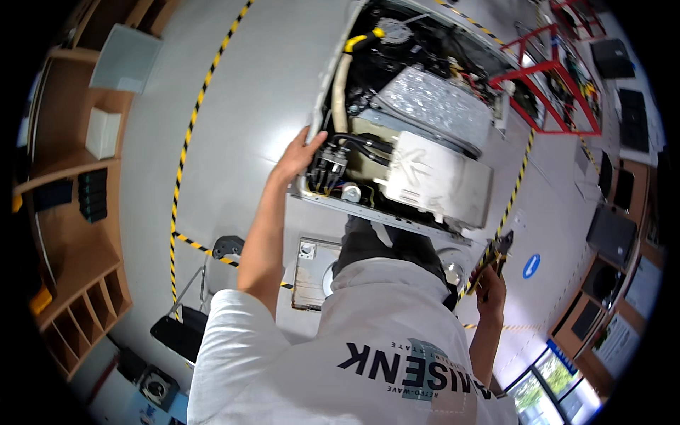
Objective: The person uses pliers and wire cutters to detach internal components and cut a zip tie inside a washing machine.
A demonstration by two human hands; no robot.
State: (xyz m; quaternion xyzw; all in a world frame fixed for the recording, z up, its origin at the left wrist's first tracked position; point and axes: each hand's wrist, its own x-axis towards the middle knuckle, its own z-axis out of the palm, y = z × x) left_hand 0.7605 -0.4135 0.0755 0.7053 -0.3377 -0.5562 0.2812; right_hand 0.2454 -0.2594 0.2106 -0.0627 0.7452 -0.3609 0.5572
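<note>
"Grey metal rims the opened appliance [382, 214]; where does it lie from the hands?"

"Straight ahead of the body. Its left rim is under the left hand [299, 157], thumb and fingers laid over the edge. Whether they squeeze it, I can't tell."

"And the other one?"

"The right hand [490, 289] is well back from the left, off the near right corner of the appliance and not touching it. Its fingers are closed around dark pliers [501, 246], whose head points up and away past the knuckles."

"What sits close to the left hand?"

"Just to its right, inside the frame, a cluster of wired connectors [330, 167] and black hoses [365, 147]. Farther right comes a white plastic box [433, 173]. Beyond the hand, a yellow-and-black handled tool [363, 40] lies by the far left corner."
</note>
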